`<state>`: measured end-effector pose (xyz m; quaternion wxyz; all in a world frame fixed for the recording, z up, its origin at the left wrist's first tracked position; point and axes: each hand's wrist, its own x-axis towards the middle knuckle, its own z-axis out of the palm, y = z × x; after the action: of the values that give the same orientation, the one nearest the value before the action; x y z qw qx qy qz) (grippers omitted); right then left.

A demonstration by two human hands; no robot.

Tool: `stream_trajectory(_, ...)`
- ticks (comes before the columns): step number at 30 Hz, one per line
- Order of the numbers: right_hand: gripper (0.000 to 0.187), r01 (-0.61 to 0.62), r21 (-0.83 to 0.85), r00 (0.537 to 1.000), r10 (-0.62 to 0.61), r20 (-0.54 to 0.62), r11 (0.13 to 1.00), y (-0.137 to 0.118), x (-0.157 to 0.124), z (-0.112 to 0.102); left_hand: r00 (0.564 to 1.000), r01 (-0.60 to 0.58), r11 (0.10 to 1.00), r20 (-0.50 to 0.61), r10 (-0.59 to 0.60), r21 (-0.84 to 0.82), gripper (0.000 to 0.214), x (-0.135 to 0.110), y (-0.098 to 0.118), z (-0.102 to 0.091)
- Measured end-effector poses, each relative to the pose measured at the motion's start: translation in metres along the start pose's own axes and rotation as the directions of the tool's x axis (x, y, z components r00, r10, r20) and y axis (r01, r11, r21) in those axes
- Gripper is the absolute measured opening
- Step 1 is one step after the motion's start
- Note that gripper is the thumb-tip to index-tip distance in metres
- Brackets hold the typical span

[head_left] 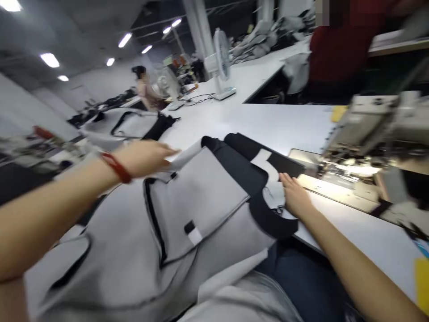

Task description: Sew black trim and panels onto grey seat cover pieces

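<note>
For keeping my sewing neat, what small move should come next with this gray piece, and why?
Probably slide the black-trimmed edge of the gray fabric piece toward the sewing machine with the right hand: that hand already rests on the trim, and the end lies close to the machine.

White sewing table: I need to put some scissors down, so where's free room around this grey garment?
Bare white tabletop shows beyond the grey garment, bordered by the sewing machine. Another strip runs between the right forearm and the machine's front. It's crowded where the garment spreads beneath the left hand and right hand, and around the machine's needle area.
</note>
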<state>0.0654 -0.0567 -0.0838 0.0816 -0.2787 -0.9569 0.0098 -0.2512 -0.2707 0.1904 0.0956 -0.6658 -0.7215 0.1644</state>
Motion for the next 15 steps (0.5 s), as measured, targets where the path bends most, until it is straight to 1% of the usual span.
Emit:
stream_trajectory(1, 0.037, -0.022, 0.009, 1.0, 0.022, 0.004, 1.0, -0.004, 0.0, -0.003, 0.972, -0.233, 0.972, 0.008, 0.233, 0.003, 0.039, 0.042, 0.045, 0.019)
stream_trajectory(2, 0.037, -0.04, 0.017, 0.999, 0.04, 0.002, 0.999, -0.006, 0.002, -0.006, 0.913, -0.407, 0.913, -0.022, 0.407, 0.013, 0.045, 0.079, 0.089, 0.037)
stream_trajectory(3, 0.038, -0.055, 0.026, 0.999, 0.055, 0.001, 0.998, -0.007, 0.004, -0.008, 0.846, -0.529, 0.848, -0.055, 0.531, 0.044, 0.049, 0.109, 0.128, 0.055)
stream_trajectory(4, 0.037, -0.065, 0.036, 0.998, 0.066, -0.002, 0.997, -0.007, 0.005, -0.009, 0.791, -0.598, 0.797, -0.1, 0.603, 0.084, 0.049, 0.135, 0.16, 0.073)
stream_trajectory(5, 0.037, -0.075, 0.047, 0.997, 0.075, -0.004, 0.996, -0.007, 0.006, -0.01, 0.741, -0.645, 0.754, -0.142, 0.657, 0.122, 0.046, 0.155, 0.183, 0.089)
stream_trajectory(6, 0.036, -0.081, 0.058, 0.997, 0.082, -0.003, 0.995, -0.006, 0.007, -0.01, 0.691, -0.684, 0.713, -0.174, 0.701, 0.153, 0.04, 0.172, 0.197, 0.104)
stream_trajectory(7, 0.035, -0.083, 0.067, 0.997, 0.083, -0.001, 0.994, -0.005, 0.008, -0.011, 0.654, -0.705, 0.685, -0.207, 0.728, 0.184, 0.033, 0.186, 0.204, 0.117)
stream_trajectory(8, 0.034, -0.081, 0.072, 0.997, 0.082, 0.001, 0.994, -0.005, 0.008, -0.011, 0.621, -0.716, 0.664, -0.238, 0.747, 0.214, 0.027, 0.198, 0.205, 0.129)
stream_trajectory(10, 0.034, -0.072, 0.07, 0.997, 0.071, 0.007, 0.995, -0.004, 0.008, -0.01, 0.565, -0.716, 0.642, -0.313, 0.763, 0.274, 0.023, 0.214, 0.197, 0.146)
stream_trajectory(13, 0.038, -0.062, 0.048, 0.998, 0.061, 0.025, 0.997, -0.005, 0.009, -0.01, 0.488, -0.673, 0.656, -0.462, 0.741, 0.341, 0.024, 0.224, 0.187, 0.16)
stream_trajectory(15, 0.04, -0.067, 0.03, 0.997, 0.066, 0.04, 0.997, -0.007, 0.01, -0.01, 0.447, -0.639, 0.682, -0.549, 0.706, 0.356, 0.023, 0.228, 0.189, 0.161)
